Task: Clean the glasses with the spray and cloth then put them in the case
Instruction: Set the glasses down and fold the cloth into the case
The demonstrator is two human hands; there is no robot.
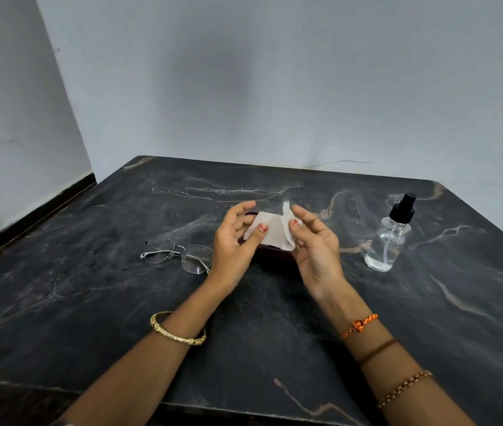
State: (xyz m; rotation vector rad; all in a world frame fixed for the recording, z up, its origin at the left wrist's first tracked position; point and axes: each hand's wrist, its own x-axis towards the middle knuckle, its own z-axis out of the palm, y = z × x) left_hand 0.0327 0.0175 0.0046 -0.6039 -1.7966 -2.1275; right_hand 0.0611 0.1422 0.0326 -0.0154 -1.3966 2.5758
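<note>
- Head view has the glasses (179,255) lying untouched on the dark marble table (90,302), lenses facing up-ish, arms look folded out behind them. Thin metal frame, so pretty delicate stuff.
- Just to the right of the glasses, the left hand (231,253) pinches one end of the cloth (270,230) with thumb on top; fingers are curled around the edge.
- The right hand (314,247) pinches the other end of the cloth the same way, that end flopping up a bit. So both hands are gripping the cloth, held stretched between them above the table.
- Under the cloth and hands, right of the glasses, there's a dark case (275,252). Mostly hidden, so can't tell if it's open or closed.
- Further right of the glasses, well past the hands, stands the spray bottle (390,238), upright, clear with a black pump top, nobody touching it.
- Looks like the step is getting the cloth unfolded and ready; cleaning itself seems not started.
- Next move probably needs one hand freed to grab either the spray or the glasses, and a gentle grip on that thin frame.
</note>
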